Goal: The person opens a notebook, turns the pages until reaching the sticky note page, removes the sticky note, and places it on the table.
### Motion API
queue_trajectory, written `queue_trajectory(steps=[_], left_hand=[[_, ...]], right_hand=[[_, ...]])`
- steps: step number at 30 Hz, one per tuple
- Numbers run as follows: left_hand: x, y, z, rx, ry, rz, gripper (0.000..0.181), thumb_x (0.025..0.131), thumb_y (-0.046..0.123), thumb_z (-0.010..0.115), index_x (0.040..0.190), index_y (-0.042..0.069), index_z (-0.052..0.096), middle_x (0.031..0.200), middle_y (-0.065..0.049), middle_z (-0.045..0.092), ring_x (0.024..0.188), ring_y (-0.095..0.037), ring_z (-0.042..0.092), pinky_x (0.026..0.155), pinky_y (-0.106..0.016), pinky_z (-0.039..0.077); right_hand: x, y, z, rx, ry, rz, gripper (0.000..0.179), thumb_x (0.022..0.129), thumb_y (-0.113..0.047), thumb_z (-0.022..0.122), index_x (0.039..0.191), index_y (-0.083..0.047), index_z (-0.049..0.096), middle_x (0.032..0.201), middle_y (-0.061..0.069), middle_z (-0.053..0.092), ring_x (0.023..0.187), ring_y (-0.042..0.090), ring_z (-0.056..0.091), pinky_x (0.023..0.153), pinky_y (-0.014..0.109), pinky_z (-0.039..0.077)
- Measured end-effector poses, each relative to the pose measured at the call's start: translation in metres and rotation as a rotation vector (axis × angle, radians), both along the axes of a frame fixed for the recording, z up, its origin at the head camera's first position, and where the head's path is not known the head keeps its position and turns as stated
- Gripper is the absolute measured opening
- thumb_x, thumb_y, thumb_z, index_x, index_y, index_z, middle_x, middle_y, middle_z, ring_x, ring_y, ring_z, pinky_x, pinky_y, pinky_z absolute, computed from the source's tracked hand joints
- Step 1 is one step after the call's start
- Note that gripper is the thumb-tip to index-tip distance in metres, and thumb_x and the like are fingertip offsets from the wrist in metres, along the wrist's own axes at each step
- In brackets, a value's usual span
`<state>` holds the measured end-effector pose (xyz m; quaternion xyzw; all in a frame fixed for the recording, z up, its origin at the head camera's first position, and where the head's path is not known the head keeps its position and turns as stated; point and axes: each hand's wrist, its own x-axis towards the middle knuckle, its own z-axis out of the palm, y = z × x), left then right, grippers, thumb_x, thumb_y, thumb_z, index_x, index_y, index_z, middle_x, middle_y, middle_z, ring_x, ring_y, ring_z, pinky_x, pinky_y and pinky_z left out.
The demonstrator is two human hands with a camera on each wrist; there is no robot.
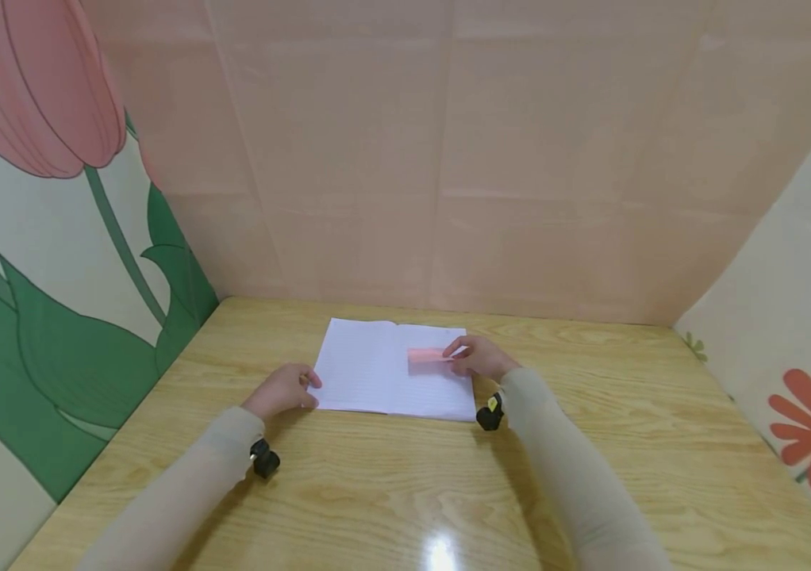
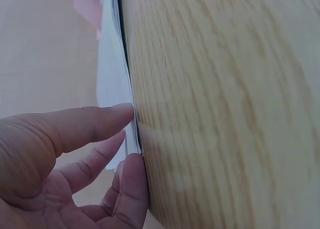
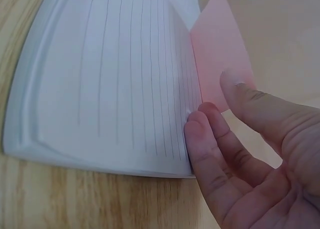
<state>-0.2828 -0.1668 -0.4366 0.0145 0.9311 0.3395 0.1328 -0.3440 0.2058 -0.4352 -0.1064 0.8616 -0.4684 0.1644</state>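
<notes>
An open notebook [image 1: 359, 369] with ruled white pages lies on the wooden table. Over its right page, a pink sticky note [image 1: 425, 355] is held by my right hand [image 1: 480, 357]. In the right wrist view the thumb lies against the pink sticky note [image 3: 222, 49], which stands tilted up from the lined page [image 3: 115, 89]; two fingertips are at its lower edge, near the paper. My left hand [image 1: 284, 390] is at the notebook's lower left corner. The left wrist view shows its thumb and a fingertip touching the page edge [image 2: 131, 96], fingers loosely bent.
The wooden table [image 1: 377, 492] extends around the notebook on all sides. A pink-beige backdrop [image 1: 441, 159] rises behind it, with flower-printed panels at left and right. Each wrist carries a small black camera [image 1: 490, 414].
</notes>
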Motion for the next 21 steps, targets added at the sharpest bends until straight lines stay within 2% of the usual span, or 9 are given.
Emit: queue_trajectory(steps=[5,9,15,21], left_hand=[[0.0016,-0.0001,0.0006,0.003,-0.006,0.004,0.024,0.078,0.005,0.077,0.099,0.006,0.065,0.097,-0.010,0.058,0.084,-0.023,0.052,0.075,-0.033,0.043],[0.0017,0.0001,0.0010,0.005,-0.017,0.014,0.024,0.078,0.005,0.077,0.099,0.007,0.065,0.099,-0.010,0.058,0.085,-0.023,0.052,0.077,-0.034,0.044],[0.0021,0.0002,0.0013,0.013,-0.018,0.018,0.024,0.079,0.006,0.076,0.100,0.007,0.065,0.104,-0.011,0.060,0.088,-0.024,0.053,0.080,-0.036,0.044],[0.0012,-0.0003,-0.0002,0.009,-0.018,0.021,0.024,0.079,0.006,0.077,0.100,0.008,0.065,0.100,-0.010,0.059,0.085,-0.023,0.053,0.077,-0.034,0.044]], right_hand=[[0.0008,-0.0019,-0.0009,-0.062,0.000,-0.014,0.019,0.089,0.001,0.064,0.107,0.008,0.061,0.099,0.020,0.068,0.077,0.014,0.063,0.075,0.029,0.055],[-0.0001,-0.0035,-0.0016,-0.064,-0.015,-0.045,0.016,0.090,-0.003,0.065,0.102,0.006,0.060,0.091,0.013,0.068,0.078,0.014,0.063,0.076,0.029,0.056],[-0.0013,-0.0041,-0.0013,-0.056,-0.042,-0.071,0.014,0.091,-0.006,0.065,0.100,0.004,0.059,0.093,0.011,0.067,0.079,0.013,0.063,0.074,0.027,0.056],[-0.0010,-0.0042,-0.0024,-0.068,-0.036,-0.066,0.013,0.091,-0.004,0.064,0.098,0.005,0.059,0.093,0.015,0.069,0.078,0.013,0.064,0.073,0.026,0.056]])
